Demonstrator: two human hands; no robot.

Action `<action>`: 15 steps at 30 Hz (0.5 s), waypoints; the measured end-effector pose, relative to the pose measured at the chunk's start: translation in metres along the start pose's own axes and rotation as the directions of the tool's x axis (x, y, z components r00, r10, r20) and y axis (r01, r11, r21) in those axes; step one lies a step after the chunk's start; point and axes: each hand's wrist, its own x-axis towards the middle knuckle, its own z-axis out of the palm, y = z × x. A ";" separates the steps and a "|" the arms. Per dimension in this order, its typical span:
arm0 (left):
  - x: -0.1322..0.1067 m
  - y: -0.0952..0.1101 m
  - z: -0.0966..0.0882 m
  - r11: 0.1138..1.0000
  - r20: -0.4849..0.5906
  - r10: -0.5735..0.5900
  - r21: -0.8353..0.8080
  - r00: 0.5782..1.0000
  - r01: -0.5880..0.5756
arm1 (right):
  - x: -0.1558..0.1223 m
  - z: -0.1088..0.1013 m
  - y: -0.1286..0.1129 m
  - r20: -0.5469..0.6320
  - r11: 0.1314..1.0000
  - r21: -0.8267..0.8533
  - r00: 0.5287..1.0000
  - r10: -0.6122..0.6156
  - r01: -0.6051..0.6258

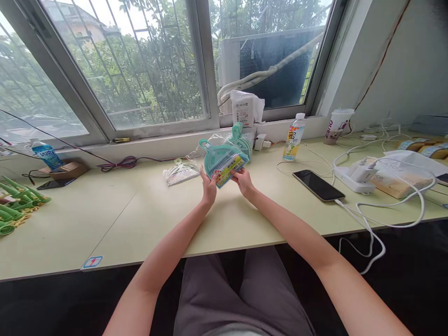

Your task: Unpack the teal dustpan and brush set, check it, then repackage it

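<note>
Between my two hands is a teal mini dustpan and brush set (221,157) in a clear bag, tilted, with a yellow printed label (229,171) along its lower edge. My left hand (209,187) grips its lower left corner. On the lower right edge, my right hand (242,181) pinches the label side. Just behind stands a stack of similar teal dustpans (240,138), partly hidden by the held one. A white bagged dustpan set (180,171) lies flat on the table to the left of my left hand.
A drink bottle (294,137), a phone (318,185) and a white power strip (355,177) with loose cables are on the right. Beyond them stands a plastic cup (339,127). Green rolled items (21,203) and a blue-labelled pack (48,155) lie at left. The table (147,224) ends before my lap.
</note>
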 end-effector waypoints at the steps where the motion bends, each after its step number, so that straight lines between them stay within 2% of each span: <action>1: -0.001 0.001 0.000 0.998 0.000 0.041 0.039 0.999 -0.041 | 0.001 0.000 -0.001 0.001 1.000 -0.002 1.000 0.010 -0.010; 5: -0.005 0.003 -0.001 0.969 0.071 0.164 0.173 0.984 -0.174 | 0.005 -0.004 -0.007 -0.071 1.000 -0.003 0.997 0.010 -0.011; 9: -0.009 0.005 -0.001 0.932 0.135 0.251 0.233 0.958 -0.277 | 0.009 -0.012 -0.013 -0.128 0.999 0.027 0.992 -0.021 0.025; 12: -0.013 0.009 0.001 0.941 0.182 0.246 0.190 0.952 -0.280 | 0.011 -0.016 -0.015 -0.169 1.000 0.019 0.986 0.001 0.002; 15: -0.018 0.015 0.003 0.970 0.185 0.202 0.101 0.962 -0.223 | 0.013 -0.017 -0.015 -0.184 1.000 0.009 0.983 0.029 -0.028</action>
